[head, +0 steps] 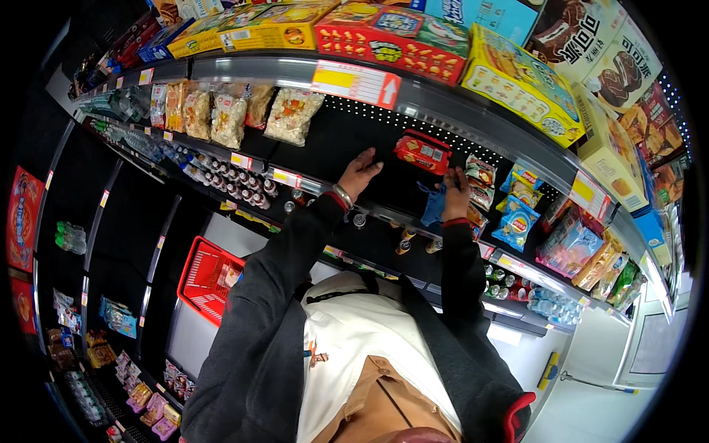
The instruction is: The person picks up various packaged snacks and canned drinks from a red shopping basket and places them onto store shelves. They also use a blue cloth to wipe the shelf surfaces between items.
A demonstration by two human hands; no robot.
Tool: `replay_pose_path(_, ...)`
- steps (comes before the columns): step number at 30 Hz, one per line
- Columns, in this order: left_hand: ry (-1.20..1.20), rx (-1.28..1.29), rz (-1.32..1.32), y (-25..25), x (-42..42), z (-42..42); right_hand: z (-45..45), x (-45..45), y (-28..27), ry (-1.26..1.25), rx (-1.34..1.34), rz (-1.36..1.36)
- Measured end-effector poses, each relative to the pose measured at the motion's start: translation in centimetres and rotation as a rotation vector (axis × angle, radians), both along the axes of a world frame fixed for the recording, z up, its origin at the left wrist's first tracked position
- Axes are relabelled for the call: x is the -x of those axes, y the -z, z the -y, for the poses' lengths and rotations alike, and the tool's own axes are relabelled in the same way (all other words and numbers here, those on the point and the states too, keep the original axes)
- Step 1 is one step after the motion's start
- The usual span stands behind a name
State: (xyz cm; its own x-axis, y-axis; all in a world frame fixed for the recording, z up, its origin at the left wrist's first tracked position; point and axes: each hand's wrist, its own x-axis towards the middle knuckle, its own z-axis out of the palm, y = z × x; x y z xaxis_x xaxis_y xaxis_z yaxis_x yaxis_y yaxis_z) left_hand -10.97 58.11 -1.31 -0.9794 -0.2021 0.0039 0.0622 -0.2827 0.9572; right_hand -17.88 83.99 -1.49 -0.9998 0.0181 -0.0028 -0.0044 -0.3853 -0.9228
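My left hand (360,174) reaches over the black shelf (332,133), fingers apart, with nothing in it. A bracelet circles that wrist. On the same shelf a red snack packet (424,152) lies against the perforated back, between and beyond my hands. My right hand (456,195) is just below the packet's right end, apart from it or barely touching; I cannot tell which. A crumpled blue cloth-like item (433,204) shows against the thumb side of this hand. Whether the fingers grip it is hidden. Small snack bags (481,180) stand close on its right.
Boxed snacks (393,41) line the upper shelf, whose front edge (443,119) overhangs my hands. Popcorn-like bags (228,119) stand left, chip bags (516,221) right. Bottles (243,185) and cans (407,241) fill parts of the shelf below. A red shopping basket (207,277) sits to my left.
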Motion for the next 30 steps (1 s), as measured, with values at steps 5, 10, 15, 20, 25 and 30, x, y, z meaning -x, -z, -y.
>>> replay_pose_path(5,-0.047,0.104,0.048,2.6,5.6,-1.4,0.7,2.0,-0.2,-0.114,-0.05,0.083)
replay_pose_path(10,0.035,0.128,0.027,5.2,9.1,-2.4,1.4,3.6,2.1,-0.214,-0.143,0.032)
replay_pose_path(15,0.113,0.063,-0.058,3.2,7.7,-4.4,1.2,2.6,2.0,-0.132,-0.063,0.01)
replay_pose_path(20,0.104,0.113,-0.071,1.7,7.0,-4.8,0.0,4.6,5.7,-0.177,-0.207,-0.155)
replay_pose_path(25,-0.01,0.221,-0.248,2.4,4.9,-4.8,-0.9,0.4,-0.6,-0.324,-1.253,-0.784)
replay_pose_path(30,-0.194,0.484,-0.115,-1.9,-0.1,-4.3,2.8,-4.0,-3.9,-0.338,-0.439,-0.154)
